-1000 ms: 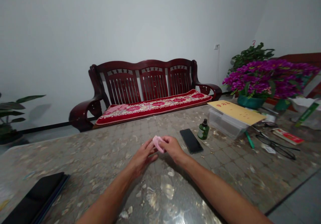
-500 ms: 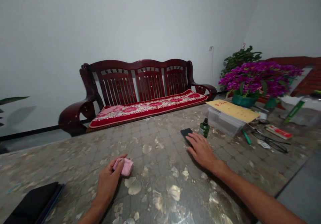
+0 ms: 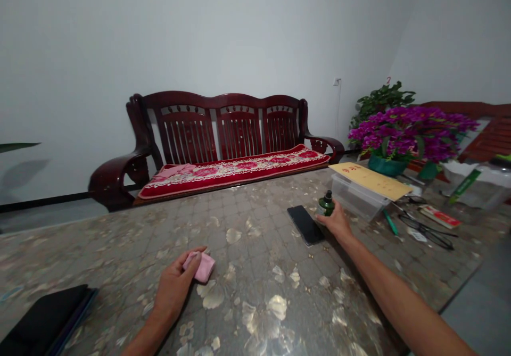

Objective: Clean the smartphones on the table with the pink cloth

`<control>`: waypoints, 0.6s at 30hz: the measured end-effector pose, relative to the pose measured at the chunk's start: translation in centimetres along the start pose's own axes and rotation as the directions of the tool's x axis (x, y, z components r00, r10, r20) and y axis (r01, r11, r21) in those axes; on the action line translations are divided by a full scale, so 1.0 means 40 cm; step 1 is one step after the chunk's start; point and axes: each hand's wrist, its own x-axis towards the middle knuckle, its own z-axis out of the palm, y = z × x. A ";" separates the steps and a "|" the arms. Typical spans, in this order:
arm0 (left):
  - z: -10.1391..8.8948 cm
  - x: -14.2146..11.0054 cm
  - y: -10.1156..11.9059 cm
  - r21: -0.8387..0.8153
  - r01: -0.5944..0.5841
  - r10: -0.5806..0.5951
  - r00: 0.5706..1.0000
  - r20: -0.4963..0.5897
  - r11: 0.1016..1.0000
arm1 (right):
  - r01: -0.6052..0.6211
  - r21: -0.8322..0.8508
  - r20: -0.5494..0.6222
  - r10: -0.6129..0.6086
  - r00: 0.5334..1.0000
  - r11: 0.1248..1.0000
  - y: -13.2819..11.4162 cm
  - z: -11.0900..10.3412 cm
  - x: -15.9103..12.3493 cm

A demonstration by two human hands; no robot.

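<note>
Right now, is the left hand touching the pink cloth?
Touching. The head view shows the left hand pinching the pink cloth, its thumb laid over one side.

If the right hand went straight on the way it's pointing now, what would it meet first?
The green bottle; the right hand looks to be touching it. Past that, the line seems to cross the tabletop toward the red bench cover, though depth is unclear.

The patterned table (image 3: 255, 265) is carrying a phone (image 3: 305, 224); a bottle (image 3: 326, 205) is showing upright just beside it, base hidden. To the right, a box (image 3: 353, 197), pen (image 3: 390, 223), glasses (image 3: 434, 231) and flowerpot (image 3: 386, 165) are resting; at near left, a black case (image 3: 48, 311) is lying.
</note>
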 end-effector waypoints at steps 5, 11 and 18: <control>0.005 0.000 0.008 -0.005 -0.018 0.018 1.000 -0.019 1.000 | -0.051 -0.031 0.024 0.052 0.998 0.998 -0.027 0.010 0.018; 0.009 0.004 0.004 -0.012 -0.010 0.010 1.000 -0.010 1.000 | -0.021 -0.001 0.069 0.021 0.997 1.000 -0.161 0.063 0.023; 0.006 -0.001 0.017 -0.018 0.000 0.000 1.000 -0.013 1.000 | 0.152 -0.105 0.289 -0.116 0.950 0.983 -0.285 0.141 -0.039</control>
